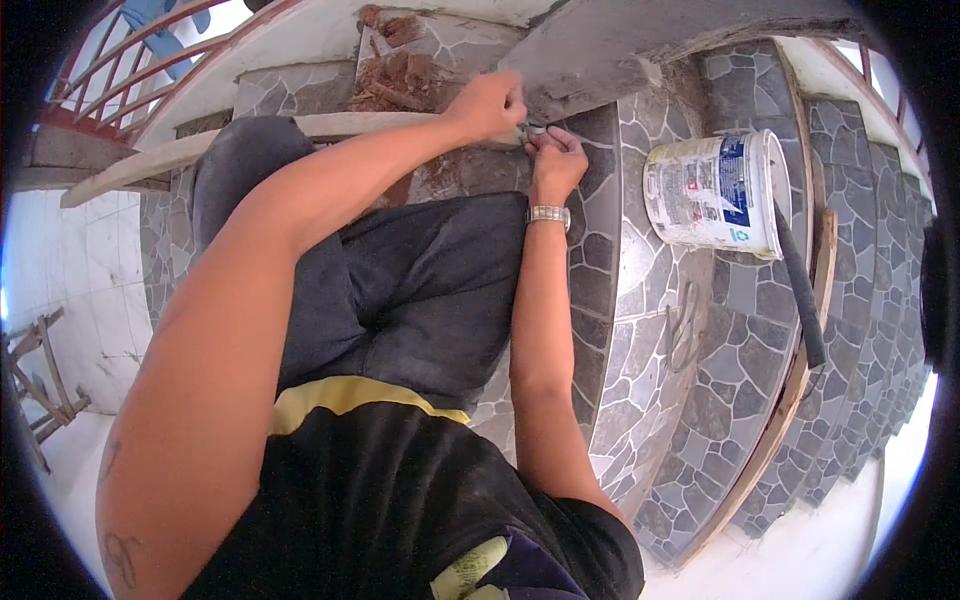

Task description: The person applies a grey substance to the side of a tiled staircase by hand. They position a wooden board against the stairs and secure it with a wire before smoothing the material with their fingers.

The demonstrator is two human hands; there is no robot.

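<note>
My left hand is closed, fingers curled, near the lower edge of a rough grey concrete slab. What it grips, if anything, is hidden. Just below and to its right, my right hand, with a metal watch on the wrist, has thumb and fingers pinched together. A small grey-green piece shows between the two hands at the right fingertips. It is too small to name. Behind my hands lies a long wooden board, passing beyond my bent left knee.
To the right, a stained white bucket lies tilted on the stone-patterned steps, a dark-handled tool leaning out of it. A wooden strip runs along a step. Reddish-brown rubble sits ahead. Red railing stands at far left.
</note>
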